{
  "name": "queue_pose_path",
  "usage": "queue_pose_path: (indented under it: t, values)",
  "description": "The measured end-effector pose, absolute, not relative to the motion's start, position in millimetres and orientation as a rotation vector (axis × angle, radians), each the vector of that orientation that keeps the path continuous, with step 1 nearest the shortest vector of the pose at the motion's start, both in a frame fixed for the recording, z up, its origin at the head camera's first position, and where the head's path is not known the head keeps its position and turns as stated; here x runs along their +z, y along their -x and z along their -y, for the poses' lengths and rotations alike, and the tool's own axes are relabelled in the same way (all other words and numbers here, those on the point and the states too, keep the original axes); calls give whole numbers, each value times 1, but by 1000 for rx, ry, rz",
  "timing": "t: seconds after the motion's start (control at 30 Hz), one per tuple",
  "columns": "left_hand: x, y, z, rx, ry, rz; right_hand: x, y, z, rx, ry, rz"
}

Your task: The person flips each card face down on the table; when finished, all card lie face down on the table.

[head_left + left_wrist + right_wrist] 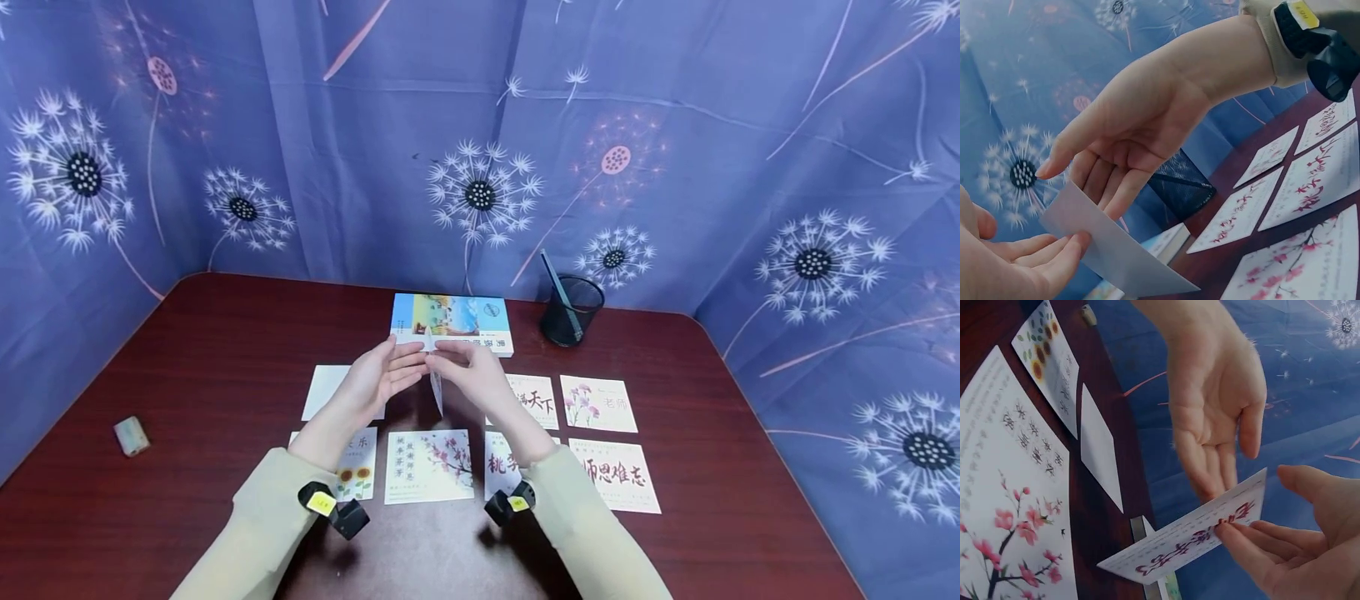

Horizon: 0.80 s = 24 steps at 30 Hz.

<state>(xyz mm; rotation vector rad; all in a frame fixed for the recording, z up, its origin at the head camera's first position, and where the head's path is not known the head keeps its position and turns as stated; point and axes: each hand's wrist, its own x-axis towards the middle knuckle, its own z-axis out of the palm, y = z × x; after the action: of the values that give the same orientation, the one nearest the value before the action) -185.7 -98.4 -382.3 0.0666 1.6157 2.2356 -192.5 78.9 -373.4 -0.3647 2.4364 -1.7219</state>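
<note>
Upright between my hands stands a white card (437,393), seen edge-on in the head view. Its blank side (1119,250) faces my left hand; the other side (1204,534) carries dark red brush lettering and small print. My left hand (375,387) touches the blank side with extended fingertips, thumb off the card. From the opposite side, my right hand (476,379) presses straight fingers on the lettered face, its thumb also apart from it. Below lie a pink-blossom card (429,479), a sunflower card (360,471) and a blank white card (324,390).
Several more lettered or flower cards, such as one with lilac flowers (598,404), lie at the right. A thick book (491,315) lies behind the hands, beside a black mesh pen cup (581,312). An eraser (132,436) sits at the far left.
</note>
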Motion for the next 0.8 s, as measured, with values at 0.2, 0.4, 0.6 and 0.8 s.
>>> queue_pose_path:
  t: [0.2,0.4,0.6,0.8]
  values:
    - [-373,179,92,2188,-129,-1782,-377,196,-80,-1940,278,-2333]
    - [-371,175,87,2142,-152,-1873,-383,196,-82,-2012,165,-2280]
    - [-373,175,84,2121,-141,-1875,-387,197,-85,-2046,97,-2245]
    - [-381,180,88,2109,-147,-1816,-394,199,-90,-2052,10,-2246]
